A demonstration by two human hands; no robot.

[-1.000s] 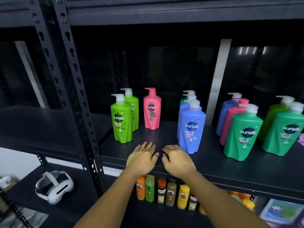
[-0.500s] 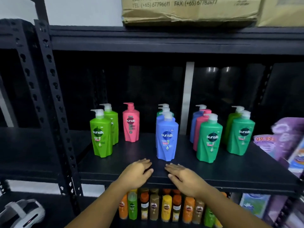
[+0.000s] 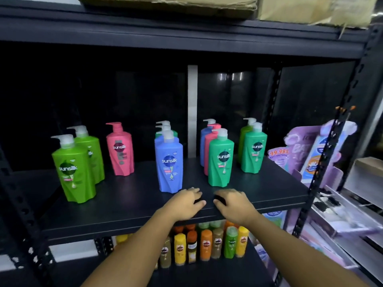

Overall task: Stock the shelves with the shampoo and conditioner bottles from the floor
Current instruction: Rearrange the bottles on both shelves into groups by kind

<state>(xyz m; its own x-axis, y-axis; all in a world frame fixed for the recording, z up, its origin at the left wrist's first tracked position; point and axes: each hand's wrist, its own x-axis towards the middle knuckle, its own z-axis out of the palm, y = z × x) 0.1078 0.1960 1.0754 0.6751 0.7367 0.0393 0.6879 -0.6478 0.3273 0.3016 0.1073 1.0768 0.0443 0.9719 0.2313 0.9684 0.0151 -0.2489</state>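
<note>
Shampoo and conditioner bottles stand upright on the black shelf (image 3: 128,204), in short rows that run from its front toward its back. Near the left edge a light green bottle (image 3: 74,172) stands closest to the front, with a second light green bottle (image 3: 91,152) just behind it. A pink bottle (image 3: 121,151) stands alone farther back, apart from the green pair. Near the middle a blue bottle (image 3: 170,164) leads a row of three, and only the white pumps and a bit of green show behind it. Next toward the right edge, a dark green bottle (image 3: 220,159) stands in front of a pink one and a blue one. Past that, another dark green bottle (image 3: 253,151) has a light green one behind it. Both hands lie palm down on the front edge of the shelf, side by side and not touching. The left hand (image 3: 185,200) is just in front of the blue bottle, and the right hand (image 3: 233,203) is just in front of the dark green one. Each hand's grip is loose, with fingers a little bent, and has hold of nothing. Small bottles (image 3: 205,244) in yellow, orange, brown and green stand in a row on the shelf below. Purple packs (image 3: 306,154) lean just past the right edge. Cardboard boxes (image 3: 170,5) sit on the top shelf.
</note>
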